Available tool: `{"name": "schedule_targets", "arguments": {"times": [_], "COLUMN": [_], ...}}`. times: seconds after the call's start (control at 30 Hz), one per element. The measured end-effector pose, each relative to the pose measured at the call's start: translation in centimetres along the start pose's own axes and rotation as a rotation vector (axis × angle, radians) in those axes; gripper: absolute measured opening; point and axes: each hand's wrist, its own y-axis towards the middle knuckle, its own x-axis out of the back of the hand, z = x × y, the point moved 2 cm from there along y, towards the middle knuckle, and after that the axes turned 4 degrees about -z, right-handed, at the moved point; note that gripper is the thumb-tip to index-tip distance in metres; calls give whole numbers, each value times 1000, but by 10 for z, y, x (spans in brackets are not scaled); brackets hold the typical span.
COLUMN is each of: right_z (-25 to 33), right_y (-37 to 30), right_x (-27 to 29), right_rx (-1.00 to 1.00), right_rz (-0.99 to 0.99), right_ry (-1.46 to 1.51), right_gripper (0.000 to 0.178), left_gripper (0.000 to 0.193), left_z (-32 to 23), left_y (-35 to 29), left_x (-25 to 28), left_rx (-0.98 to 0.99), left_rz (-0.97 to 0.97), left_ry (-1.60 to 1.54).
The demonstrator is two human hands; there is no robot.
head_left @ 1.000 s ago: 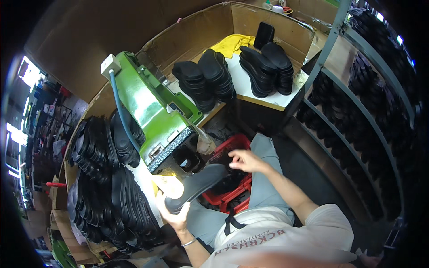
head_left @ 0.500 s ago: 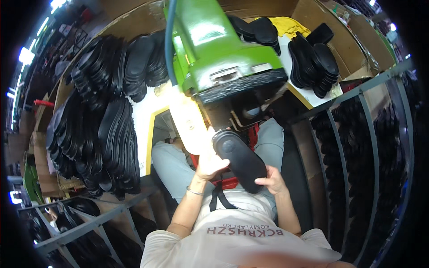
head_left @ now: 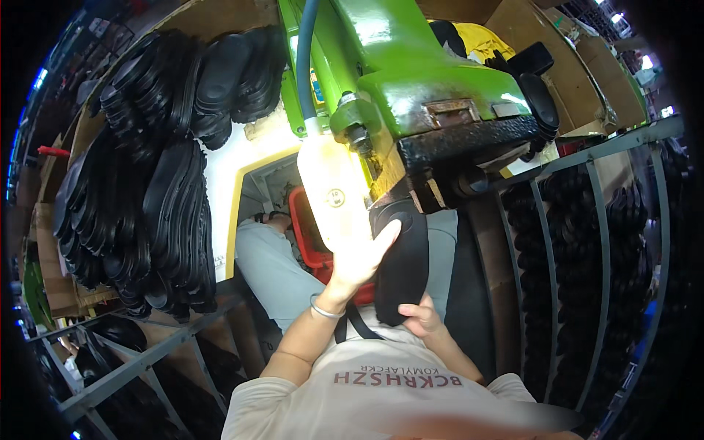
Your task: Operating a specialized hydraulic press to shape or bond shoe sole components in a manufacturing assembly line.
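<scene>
Head view: left of the grip, stacked soles (head_left: 121, 224) stand apparently for easy reach. The left hand (head_left: 358, 262) rests its thumb on the held sole (head_left: 405, 270), presumably steadying it, finger closure indeterminable in glare; the right hand (head_left: 422, 318) clamps the near end. Between them, the sole looks black, matte, round-ended, its far end near the green machine (head_left: 447, 92).

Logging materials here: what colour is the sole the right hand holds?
The sole is black; head view shows it.
</scene>
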Motion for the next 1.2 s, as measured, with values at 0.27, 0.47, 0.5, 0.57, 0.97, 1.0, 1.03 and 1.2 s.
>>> {"name": "schedule_targets", "arguments": {"times": [0.27, 0.47, 0.5, 0.57, 0.97, 1.0, 1.03, 1.2], "right_z": [83, 145, 150, 155, 105, 102, 101, 115], "right_y": [-2, 39, 43, 56, 85, 87, 87, 84], "right_x": [14, -3, -6, -15, -51, -55, -57, -63], "right_rx": [495, 628, 618, 599, 492, 523, 526, 570], "right_rz": [-406, -337, -334, -315, -144, -131, -133, -139], "right_ry": [12, -19, -19, -9, -57, -144, -142, -207], "right_gripper": [60, 45, 44, 44, 46, 45, 45, 33], "left_gripper": [11, 14, 15, 14, 29, 29, 30, 18], "left_z": [11, 11, 7, -1, 35, 41, 45, 16], "left_y": [-9, -3, -2, 1, -41, -44, -47, -17], "left_x": [4, 12, 17, 28, 109, 113, 117, 93], "left_rx": [38, -6, -82, -11, 354, 386, 418, 168], "left_rz": [45, 74, 87, 16, -121, -106, -91, 139], "left_ry": [120, 89, 96, -148, -581, -598, -615, -153]}}
